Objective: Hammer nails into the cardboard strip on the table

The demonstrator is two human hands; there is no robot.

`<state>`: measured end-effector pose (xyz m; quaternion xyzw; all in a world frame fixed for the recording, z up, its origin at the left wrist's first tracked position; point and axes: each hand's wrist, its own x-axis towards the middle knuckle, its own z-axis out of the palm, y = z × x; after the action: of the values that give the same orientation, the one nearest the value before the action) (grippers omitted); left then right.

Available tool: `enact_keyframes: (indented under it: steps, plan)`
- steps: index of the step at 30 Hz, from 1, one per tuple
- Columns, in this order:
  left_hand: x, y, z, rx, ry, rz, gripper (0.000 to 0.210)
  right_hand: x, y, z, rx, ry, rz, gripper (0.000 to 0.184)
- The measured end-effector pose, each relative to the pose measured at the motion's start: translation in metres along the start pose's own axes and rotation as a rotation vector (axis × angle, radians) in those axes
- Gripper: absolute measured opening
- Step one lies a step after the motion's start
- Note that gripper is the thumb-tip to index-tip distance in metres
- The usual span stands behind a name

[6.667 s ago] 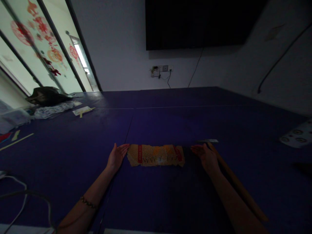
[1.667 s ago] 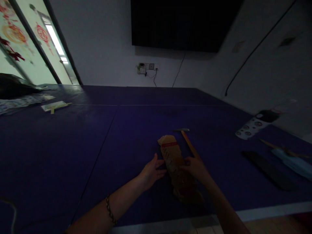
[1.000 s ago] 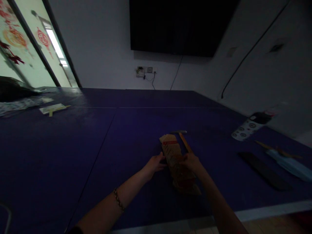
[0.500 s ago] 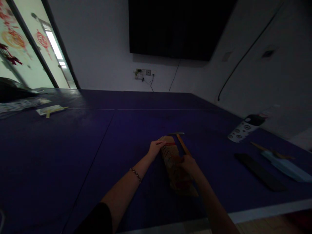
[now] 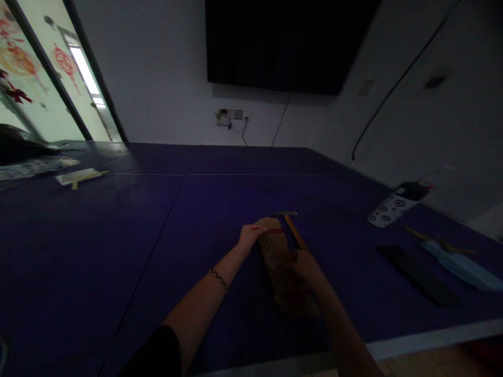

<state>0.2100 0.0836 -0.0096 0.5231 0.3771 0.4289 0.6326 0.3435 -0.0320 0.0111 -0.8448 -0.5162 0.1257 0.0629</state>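
A brown paper bag with dark lettering and a red band lies lengthwise on the dark purple table in front of me. My left hand grips its far left corner, thumb over the top. Lower down, my right hand is closed, its fingertips against the bag's right side in deep shadow. A hammer-like tool with a wooden handle and thin metal head lies just right of the bag. Its handle disappears at my right hand; whether that hand also touches it is unclear. The bag's near end is dim.
On the right are a patterned bottle, a dark flat bar, a light blue object and a thin brown stick. A white packet lies far left. A wall screen hangs beyond the table.
The view has shifted very slightly. Both hands keep their places on the bag, and the bag's near end looks a little moved and blurred.
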Motion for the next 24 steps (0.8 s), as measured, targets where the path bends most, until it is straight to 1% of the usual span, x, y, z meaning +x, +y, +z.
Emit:
enact_keyframes:
  steps: [4,7,9,11,16,20,24]
  plan:
    - [0.006,0.001,0.001,0.052,0.049,-0.035,0.015,-0.002,-0.001,-0.001,-0.003,-0.001,0.003,0.021]
    - [0.014,0.001,0.001,0.115,0.108,-0.075,0.019,-0.002,0.0,0.0,-0.001,-0.005,0.004,0.018]
    - [0.019,0.0,0.0,0.167,0.15,-0.117,0.023,-0.002,0.0,0.0,0.003,-0.008,0.002,0.018]
    - [0.024,0.001,-0.003,0.214,0.166,-0.173,0.025,-0.002,0.0,0.0,0.007,-0.009,0.002,0.018]
    - [0.026,0.005,-0.007,0.265,0.112,-0.27,0.03,-0.004,-0.002,-0.001,0.015,-0.007,0.011,0.017]
    - [0.024,0.007,-0.007,0.259,0.047,-0.292,0.027,-0.005,-0.003,-0.002,0.019,-0.006,0.023,0.015]
    - [0.023,0.004,-0.009,0.25,-0.017,-0.304,0.021,-0.004,-0.002,-0.002,0.023,-0.007,0.024,0.016]
